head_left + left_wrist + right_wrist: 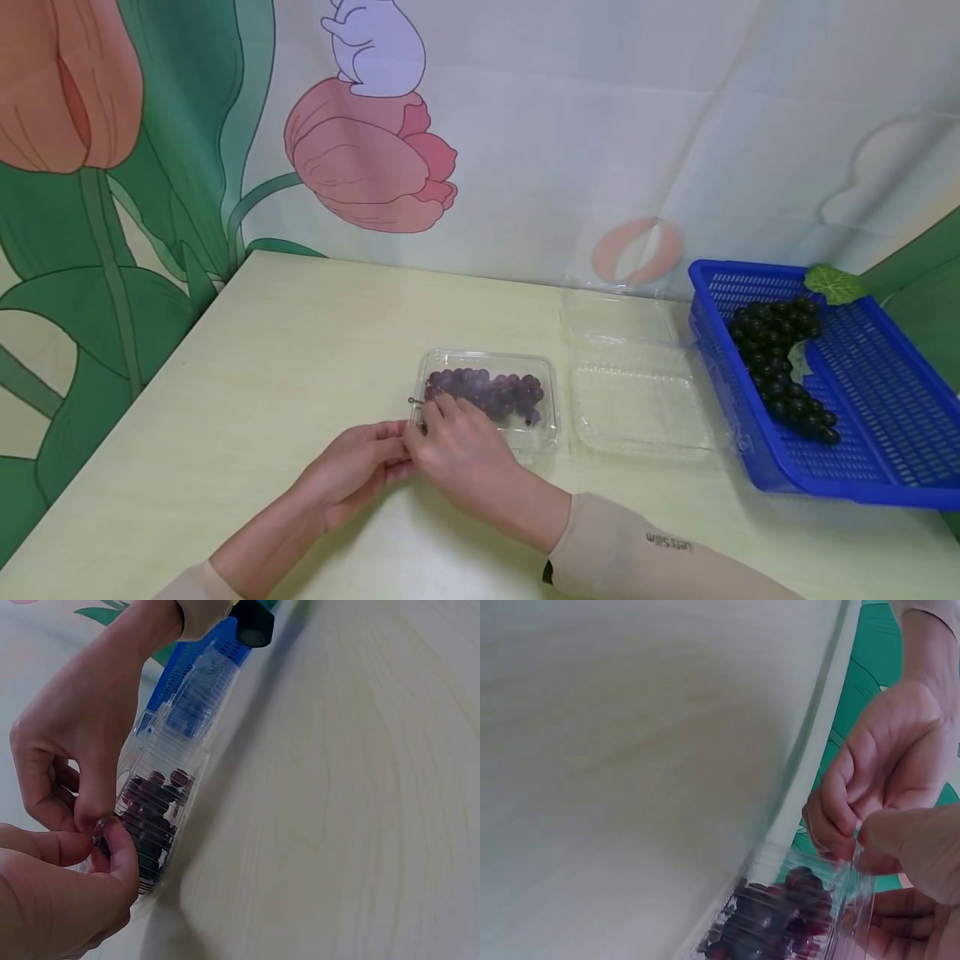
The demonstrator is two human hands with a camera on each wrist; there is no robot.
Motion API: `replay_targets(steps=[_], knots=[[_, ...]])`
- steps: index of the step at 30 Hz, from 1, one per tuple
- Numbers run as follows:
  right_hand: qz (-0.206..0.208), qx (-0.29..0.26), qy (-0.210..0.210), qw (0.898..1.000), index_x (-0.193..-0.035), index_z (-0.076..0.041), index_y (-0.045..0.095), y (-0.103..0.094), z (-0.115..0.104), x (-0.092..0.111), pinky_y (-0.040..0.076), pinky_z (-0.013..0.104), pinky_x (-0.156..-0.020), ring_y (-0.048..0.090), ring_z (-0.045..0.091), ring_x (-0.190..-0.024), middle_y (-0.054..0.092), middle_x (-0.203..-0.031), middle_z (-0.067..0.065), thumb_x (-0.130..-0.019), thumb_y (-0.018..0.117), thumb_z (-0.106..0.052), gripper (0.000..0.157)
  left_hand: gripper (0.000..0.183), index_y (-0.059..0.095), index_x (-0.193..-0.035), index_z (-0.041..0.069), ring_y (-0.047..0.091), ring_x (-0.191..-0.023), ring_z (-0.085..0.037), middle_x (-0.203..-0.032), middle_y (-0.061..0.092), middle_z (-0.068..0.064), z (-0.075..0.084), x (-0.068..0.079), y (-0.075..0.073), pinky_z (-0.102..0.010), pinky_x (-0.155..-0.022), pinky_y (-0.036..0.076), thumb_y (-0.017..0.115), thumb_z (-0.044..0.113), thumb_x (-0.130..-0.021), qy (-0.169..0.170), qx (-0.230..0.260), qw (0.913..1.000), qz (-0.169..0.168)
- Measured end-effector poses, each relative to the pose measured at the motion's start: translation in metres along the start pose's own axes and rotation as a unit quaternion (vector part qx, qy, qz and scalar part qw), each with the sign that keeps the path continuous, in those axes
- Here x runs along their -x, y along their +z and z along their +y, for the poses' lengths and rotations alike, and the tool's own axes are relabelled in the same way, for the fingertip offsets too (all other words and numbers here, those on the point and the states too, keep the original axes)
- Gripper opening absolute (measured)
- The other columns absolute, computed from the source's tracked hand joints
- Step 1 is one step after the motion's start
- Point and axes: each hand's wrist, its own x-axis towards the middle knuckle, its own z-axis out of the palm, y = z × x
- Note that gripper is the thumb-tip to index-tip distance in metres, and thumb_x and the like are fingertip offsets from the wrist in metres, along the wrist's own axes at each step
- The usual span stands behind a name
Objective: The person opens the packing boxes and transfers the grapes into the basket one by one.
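A lidded clear plastic box holds a bunch of dark red-purple grapes. Its lid lies down over the fruit, and a bit of stem pokes out at the left side. My left hand grips the box's near left corner, thumb and fingers pinching the rim. Close against it, my right hand pinches the same edge from above, its fingertips meeting those of the left hand. In the left wrist view the grapes show through the ribbed side wall, while the hands hide the corner itself.
Right of the box lies an opened clear plastic box, its lid folded back towards the wall. Further right stands a blue basket with black grapes and a green leaf. A printed cloth hangs behind the table.
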Motion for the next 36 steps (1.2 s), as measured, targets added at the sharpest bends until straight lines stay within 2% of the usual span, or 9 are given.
replay_targets(steps=[6, 15, 20, 26, 31, 36], knots=[[0.027, 0.02, 0.009, 0.999, -0.082, -0.015, 0.07, 0.004, -0.005, 0.001, 0.044, 0.024, -0.055, 0.057, 0.016, -0.068, 0.059, -0.073, -0.001, -0.088, 0.076, -0.014, 0.009, 0.04, 0.044, -0.14, -0.02, 0.062, -0.108, -0.016, -0.126, 0.059, -0.018, -0.001, -0.001, 0.0, -0.027, -0.098, 0.054, 0.046, -0.001, -0.105, -0.006, 0.013, 0.9999, 0.003], [0.006, 0.022, 0.029, 0.999, -0.089, -0.015, 0.077, 0.004, -0.007, 0.002, 0.049, 0.024, -0.061, 0.059, 0.014, -0.073, 0.061, -0.08, -0.002, -0.09, 0.076, -0.021, 0.005, 0.043, 0.04, -0.143, -0.02, 0.061, -0.113, -0.016, -0.133, 0.057, -0.02, -0.006, 0.0, 0.004, -0.027, -0.101, 0.053, 0.046, -0.001, -0.106, -0.001, 0.029, 0.9996, 0.009], [0.031, 0.008, 0.033, 0.999, -0.091, -0.013, 0.078, 0.008, -0.007, 0.004, 0.048, 0.025, -0.06, 0.059, 0.015, -0.075, 0.061, -0.081, -0.002, -0.089, 0.075, -0.018, 0.006, 0.042, 0.039, -0.144, -0.019, 0.062, -0.11, -0.015, -0.132, 0.057, -0.021, -0.008, -0.001, 0.01, -0.025, -0.095, 0.055, 0.048, -0.001, -0.106, 0.014, 0.036, 0.9983, 0.043], [0.053, -0.005, 0.038, 0.998, -0.09, -0.013, 0.078, 0.011, -0.006, 0.005, 0.047, 0.026, -0.06, 0.059, 0.015, -0.076, 0.063, -0.084, -0.002, -0.086, 0.076, -0.017, 0.006, 0.037, 0.046, -0.138, -0.018, 0.06, -0.099, -0.013, -0.123, 0.059, -0.016, -0.011, -0.001, 0.02, -0.021, -0.084, 0.055, 0.048, -0.002, -0.104, 0.019, 0.031, 0.995, 0.093], [0.053, -0.017, 0.046, 0.997, -0.09, -0.013, 0.078, 0.01, -0.006, 0.005, 0.046, 0.025, -0.061, 0.058, 0.015, -0.076, 0.064, -0.085, -0.002, -0.083, 0.083, -0.024, 0.014, 0.038, 0.048, -0.136, -0.016, 0.059, -0.098, -0.014, -0.123, 0.058, -0.015, -0.012, 0.0, 0.026, -0.02, -0.081, 0.054, 0.047, -0.002, -0.101, 0.024, 0.035, 0.9927, 0.113], [0.056, -0.023, 0.054, 0.997, -0.09, -0.013, 0.078, 0.011, -0.007, 0.004, 0.047, 0.025, -0.061, 0.058, 0.014, -0.076, 0.065, -0.087, -0.002, -0.086, 0.081, -0.025, 0.013, 0.035, 0.049, -0.132, -0.017, 0.057, -0.094, -0.015, -0.116, 0.058, -0.014, -0.012, 0.001, 0.028, -0.021, -0.08, 0.055, 0.045, -0.003, -0.101, 0.024, 0.047, 0.9911, 0.123]])
